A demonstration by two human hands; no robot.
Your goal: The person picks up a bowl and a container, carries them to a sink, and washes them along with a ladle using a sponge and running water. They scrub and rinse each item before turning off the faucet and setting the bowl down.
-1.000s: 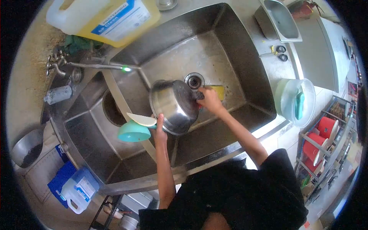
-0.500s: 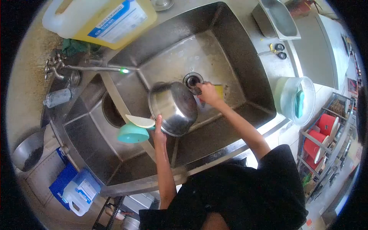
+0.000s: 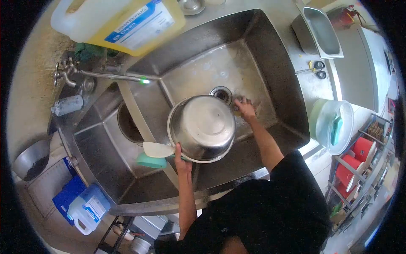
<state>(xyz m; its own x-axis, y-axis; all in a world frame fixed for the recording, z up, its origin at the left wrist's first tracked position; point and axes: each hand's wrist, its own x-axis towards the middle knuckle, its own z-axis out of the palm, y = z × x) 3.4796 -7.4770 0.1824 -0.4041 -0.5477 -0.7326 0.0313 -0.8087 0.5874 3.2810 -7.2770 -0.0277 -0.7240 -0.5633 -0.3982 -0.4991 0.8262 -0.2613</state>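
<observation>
My left hand grips the rim of a stainless steel pot, whose base faces up over the large sink basin. A turquoise ladle and a spatula with a pale blade stick out to the left from that same hand. Their handles are mostly hidden by the fingers and pot. Low in the basin, right of the drain, my right hand curls over a yellowish sponge, which is mostly covered by it.
A tap reaches over the basins from the left. Behind stands a large jug of yellow liquid. On the right counter are a metal container, scissors and a clear plastic tub. A divider separates the two basins.
The pot has turned so its base faces up more fully. My right hand has moved right and slightly down, away from the drain. The ladle and spatula have shifted with my left hand.
</observation>
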